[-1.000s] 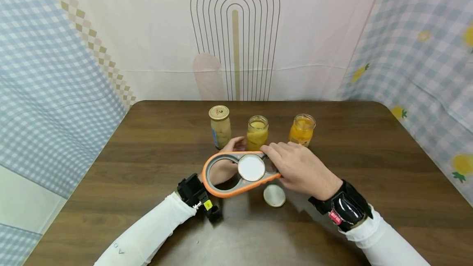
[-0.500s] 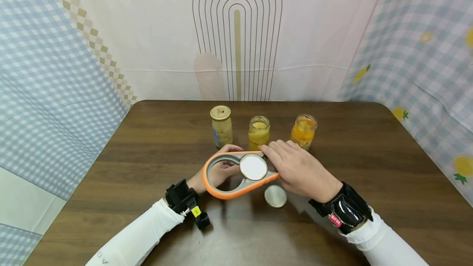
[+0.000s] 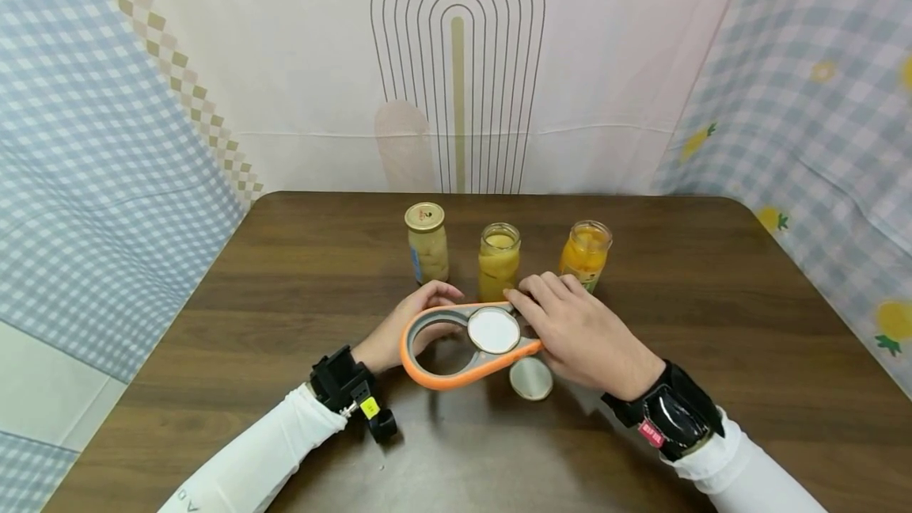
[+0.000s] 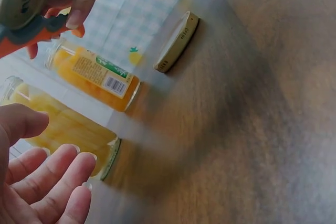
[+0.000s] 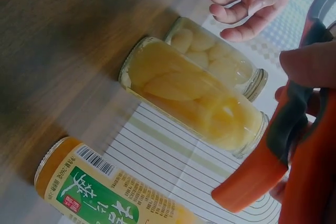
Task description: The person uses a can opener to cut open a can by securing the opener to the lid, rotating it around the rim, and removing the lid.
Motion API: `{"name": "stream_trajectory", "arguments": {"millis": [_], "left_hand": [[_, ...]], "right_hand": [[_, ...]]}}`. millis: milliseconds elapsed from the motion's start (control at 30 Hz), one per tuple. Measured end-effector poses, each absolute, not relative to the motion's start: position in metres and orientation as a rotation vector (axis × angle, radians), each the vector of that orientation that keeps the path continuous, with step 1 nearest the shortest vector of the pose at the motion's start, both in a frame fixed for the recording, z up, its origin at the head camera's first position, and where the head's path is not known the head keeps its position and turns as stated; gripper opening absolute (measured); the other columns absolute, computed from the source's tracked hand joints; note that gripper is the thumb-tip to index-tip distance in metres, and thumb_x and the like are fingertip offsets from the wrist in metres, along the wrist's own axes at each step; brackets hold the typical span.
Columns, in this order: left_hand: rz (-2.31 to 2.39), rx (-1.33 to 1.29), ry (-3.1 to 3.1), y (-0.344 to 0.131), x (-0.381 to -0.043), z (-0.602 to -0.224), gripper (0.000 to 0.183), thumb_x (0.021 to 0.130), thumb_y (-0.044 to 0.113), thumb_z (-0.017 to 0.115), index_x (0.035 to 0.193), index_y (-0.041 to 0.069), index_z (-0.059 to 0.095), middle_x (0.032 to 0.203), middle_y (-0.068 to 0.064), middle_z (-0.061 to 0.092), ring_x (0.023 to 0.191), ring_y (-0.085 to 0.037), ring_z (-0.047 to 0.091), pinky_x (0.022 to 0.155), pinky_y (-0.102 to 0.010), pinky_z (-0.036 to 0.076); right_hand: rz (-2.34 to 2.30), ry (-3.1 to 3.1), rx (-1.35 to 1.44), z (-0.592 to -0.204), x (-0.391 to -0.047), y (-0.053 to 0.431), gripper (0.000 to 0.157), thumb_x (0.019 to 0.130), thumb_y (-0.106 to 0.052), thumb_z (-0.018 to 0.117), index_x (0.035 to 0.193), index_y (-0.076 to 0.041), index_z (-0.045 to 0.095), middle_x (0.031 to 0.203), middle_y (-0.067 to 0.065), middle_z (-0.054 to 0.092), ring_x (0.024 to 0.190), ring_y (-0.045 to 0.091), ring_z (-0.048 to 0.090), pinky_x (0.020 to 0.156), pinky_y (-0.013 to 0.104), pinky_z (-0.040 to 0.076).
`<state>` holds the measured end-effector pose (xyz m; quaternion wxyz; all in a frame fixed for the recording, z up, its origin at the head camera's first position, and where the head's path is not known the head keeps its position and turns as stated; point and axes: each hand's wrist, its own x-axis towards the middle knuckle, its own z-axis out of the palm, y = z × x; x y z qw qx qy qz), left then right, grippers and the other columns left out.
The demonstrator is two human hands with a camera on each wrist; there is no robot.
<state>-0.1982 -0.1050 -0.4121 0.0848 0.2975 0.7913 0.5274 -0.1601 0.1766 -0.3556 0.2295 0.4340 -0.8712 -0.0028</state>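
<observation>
My right hand (image 3: pixel 580 335) grips an orange and grey jar opener (image 3: pixel 456 381) by its right end. A lid (image 3: pixel 494 330), white side up, is caught in the opener's middle. My left hand (image 3: pixel 402 327) is behind the opener's looped end, fingers loosely bent and apart from everything; in the left wrist view its palm (image 4: pixel 31 203) holds nothing. Just beyond the opener stands a lidless jar of pale yellow fruit (image 3: pixel 499 266). A lidless jar of orange fruit (image 3: pixel 586 250) stands to its right, partly hidden by my right hand.
A jar with its gold lid on (image 3: pixel 427 248) stands at the left, holding pale round fruit. Another loose lid (image 3: pixel 530 379) lies on the brown wooden table (image 3: pixel 299 275) below the opener. Patterned cloths (image 3: pixel 306 62) hang behind and beside the table.
My left hand has drawn back from the middle jar, toward the left and nearer me. My right hand has lowered the opener slightly toward me, with the lid still in it.
</observation>
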Motion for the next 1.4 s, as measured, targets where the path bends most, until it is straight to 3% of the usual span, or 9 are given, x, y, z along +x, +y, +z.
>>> {"name": "stream_trajectory", "arguments": {"millis": [233, 700, 867, 1067, 1400], "left_hand": [[1.604, 0.888, 2.316, -0.109, -0.198, -0.41, 0.041, 0.097, 0.003, 0.066, 0.134, -0.005, 0.049, 0.116, -0.019, 0.068, 0.108, -0.026, 0.066, 0.096, -0.022, 0.053], [1.578, 0.635, 2.329, -0.116, -0.198, -0.407, 0.039, 0.102, 0.017, 0.062, 0.135, 0.0, 0.051, 0.115, -0.016, 0.068, 0.1, -0.018, 0.068, 0.09, -0.032, 0.055], [1.555, 0.616, 2.349, -0.115, -0.199, -0.406, 0.037, 0.102, 0.017, 0.062, 0.134, 0.001, 0.052, 0.114, -0.015, 0.069, 0.098, -0.017, 0.069, 0.087, -0.03, 0.055], [1.551, 0.613, 2.353, -0.116, -0.199, -0.408, 0.036, 0.102, 0.015, 0.062, 0.133, 0.001, 0.052, 0.113, -0.015, 0.069, 0.095, -0.014, 0.069, 0.082, -0.026, 0.055], [1.546, 0.627, 2.353, -0.117, -0.203, -0.41, 0.033, 0.103, 0.013, 0.06, 0.132, 0.0, 0.053, 0.112, -0.016, 0.069, 0.097, -0.02, 0.07, 0.082, -0.025, 0.057]], "right_hand": [[-0.008, -2.375, 1.195, -0.356, -0.158, 0.175, 0.058, 0.086, -0.018, 0.075, 0.139, -0.002, 0.058, 0.101, 0.007, 0.05, 0.091, 0.024, 0.046, 0.081, 0.037, 0.043], [-0.075, -2.383, 1.17, -0.363, -0.153, 0.176, 0.059, 0.083, -0.012, 0.08, 0.139, -0.011, 0.061, 0.092, 0.003, 0.049, 0.082, 0.017, 0.049, 0.06, 0.028, 0.049], [-0.098, -2.411, 1.163, -0.366, -0.152, 0.176, 0.061, 0.081, -0.009, 0.08, 0.139, -0.014, 0.062, 0.093, 0.003, 0.05, 0.08, 0.016, 0.05, 0.05, 0.025, 0.046], [-0.106, -2.457, 1.175, -0.369, -0.151, 0.173, 0.061, 0.082, -0.009, 0.078, 0.14, -0.015, 0.061, 0.094, 0.003, 0.049, 0.076, 0.014, 0.049, 0.049, 0.022, 0.043], [-0.082, -2.503, 1.195, -0.372, -0.151, 0.171, 0.071, 0.08, -0.007, 0.081, 0.145, -0.016, 0.055, 0.099, 0.002, 0.05, 0.08, 0.013, 0.049, 0.054, 0.023, 0.049]]}}
